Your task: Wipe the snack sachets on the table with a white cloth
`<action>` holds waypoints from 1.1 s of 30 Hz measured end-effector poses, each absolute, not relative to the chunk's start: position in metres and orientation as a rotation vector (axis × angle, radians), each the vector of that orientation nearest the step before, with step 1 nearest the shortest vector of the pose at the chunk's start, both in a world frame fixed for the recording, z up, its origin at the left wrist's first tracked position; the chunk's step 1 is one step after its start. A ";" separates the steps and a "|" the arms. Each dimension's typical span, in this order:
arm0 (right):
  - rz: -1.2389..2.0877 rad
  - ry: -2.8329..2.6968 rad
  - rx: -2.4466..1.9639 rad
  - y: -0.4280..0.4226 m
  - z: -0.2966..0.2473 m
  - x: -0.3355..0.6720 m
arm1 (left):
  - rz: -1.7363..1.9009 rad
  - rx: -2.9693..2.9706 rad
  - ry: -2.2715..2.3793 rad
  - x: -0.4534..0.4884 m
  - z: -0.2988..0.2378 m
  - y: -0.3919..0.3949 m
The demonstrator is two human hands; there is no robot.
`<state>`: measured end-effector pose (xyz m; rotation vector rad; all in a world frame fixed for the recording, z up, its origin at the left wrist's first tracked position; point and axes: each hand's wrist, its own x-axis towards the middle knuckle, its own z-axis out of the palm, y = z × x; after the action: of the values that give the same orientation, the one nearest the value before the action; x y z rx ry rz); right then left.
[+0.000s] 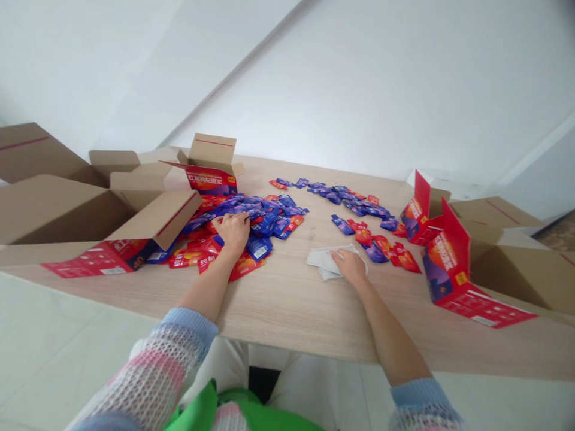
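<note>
My left hand (233, 228) rests palm down on a big heap of purple and red sachets (251, 221), its fingers curled into the pile at its left part. My right hand (349, 266) lies on a white folded cloth or paper (321, 260) in the middle of the wooden table (291, 305), fingers bent over it. A second, thinner spread of sachets (359, 209) lies to the right of the cloth, a short way beyond my right hand.
Open brown cartons (58, 203) crowd the left end of the table, with a red printed box (211, 176) behind the heap. Red folded boxes (444, 257) and more brown cartons (512, 263) stand at the right. White walls rise behind.
</note>
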<state>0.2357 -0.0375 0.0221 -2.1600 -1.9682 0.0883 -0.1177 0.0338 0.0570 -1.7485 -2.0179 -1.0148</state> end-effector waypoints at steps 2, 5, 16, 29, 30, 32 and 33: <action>0.086 -1.971 -2.152 -0.038 0.022 0.236 | -1.009 -1.718 -2.055 -0.119 0.056 0.035; 0.097 -1.973 -2.135 -0.038 0.022 0.235 | -1.019 -1.682 -2.098 -0.119 0.056 0.035; 0.226 -1.849 -2.000 -0.039 0.019 0.237 | -1.137 -1.598 -1.967 -0.095 0.077 0.008; 0.338 -2.225 -2.038 -0.070 0.032 0.208 | -1.191 -2.273 -1.694 0.024 0.052 -0.005; 0.333 -2.219 -2.060 -0.072 0.034 0.206 | -1.218 -2.351 -1.735 0.036 0.046 0.009; 0.345 -2.160 -2.099 -0.073 0.038 0.202 | -1.270 -2.487 -1.930 0.066 0.037 0.039; 0.358 -2.109 -2.104 -0.072 0.039 0.201 | -1.249 -2.565 -2.002 0.083 0.034 0.054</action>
<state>0.2010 -0.0722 0.0390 -2.1038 -2.1090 0.3583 0.0832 0.0541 0.0336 -2.5652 -2.0023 -1.2486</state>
